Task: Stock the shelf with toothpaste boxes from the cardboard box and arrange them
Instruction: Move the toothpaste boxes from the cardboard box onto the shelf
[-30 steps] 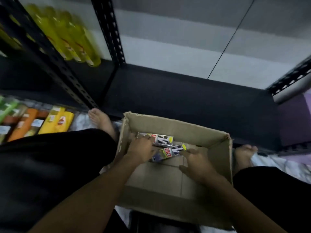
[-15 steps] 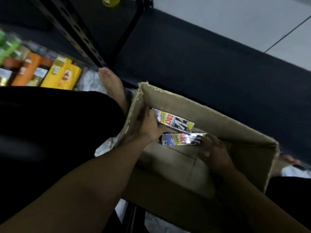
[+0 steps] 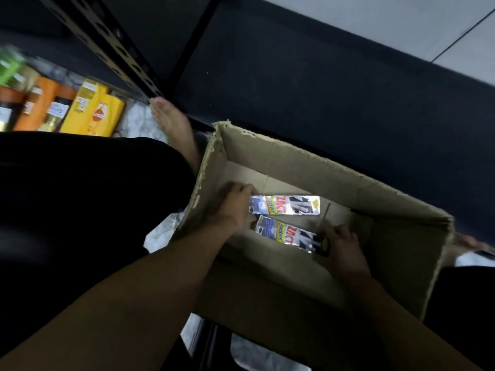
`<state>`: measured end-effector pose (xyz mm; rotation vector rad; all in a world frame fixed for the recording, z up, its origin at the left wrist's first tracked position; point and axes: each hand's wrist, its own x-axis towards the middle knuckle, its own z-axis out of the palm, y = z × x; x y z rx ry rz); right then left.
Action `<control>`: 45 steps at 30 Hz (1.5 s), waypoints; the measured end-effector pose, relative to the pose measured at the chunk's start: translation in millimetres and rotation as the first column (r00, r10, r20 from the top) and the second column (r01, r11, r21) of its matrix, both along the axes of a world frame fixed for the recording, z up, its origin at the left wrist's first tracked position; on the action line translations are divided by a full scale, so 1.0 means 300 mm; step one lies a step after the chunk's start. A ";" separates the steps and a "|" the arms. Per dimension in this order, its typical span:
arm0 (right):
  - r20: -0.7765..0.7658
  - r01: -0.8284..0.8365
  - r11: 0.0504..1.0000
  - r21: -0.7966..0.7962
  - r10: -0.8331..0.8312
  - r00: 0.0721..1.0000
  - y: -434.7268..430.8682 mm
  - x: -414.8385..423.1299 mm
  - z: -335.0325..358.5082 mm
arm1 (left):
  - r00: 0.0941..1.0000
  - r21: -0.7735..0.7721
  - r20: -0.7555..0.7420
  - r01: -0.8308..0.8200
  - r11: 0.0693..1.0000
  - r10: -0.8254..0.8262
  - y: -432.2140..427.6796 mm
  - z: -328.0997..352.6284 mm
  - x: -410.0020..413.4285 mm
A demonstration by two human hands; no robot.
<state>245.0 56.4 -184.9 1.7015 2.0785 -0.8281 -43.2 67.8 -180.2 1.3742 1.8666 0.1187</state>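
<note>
Cardboard box (image 3: 281,162) now sits nearer you, tipped toward 1 o'clock. Your left hand (image 3: 233,203) closes on the upper toothpaste box (image 3: 285,204), your right hand (image 3: 341,243) on the lower one (image 3: 288,236); both have left the bottom, ready for the shelf (image 3: 308,84).

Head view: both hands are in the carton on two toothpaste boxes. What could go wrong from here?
1. The left hand covers only the end of the far box; lifted so, it may tip and drop.
2. The right hand grips just the tip of the near box; it could slip inside the carton.
</note>
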 end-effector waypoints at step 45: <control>-0.654 0.262 0.859 0.440 0.107 0.749 0.021 -0.025 1.627 | 0.922 0.561 0.042 0.297 0.773 -0.385 -0.038 1.659 -0.012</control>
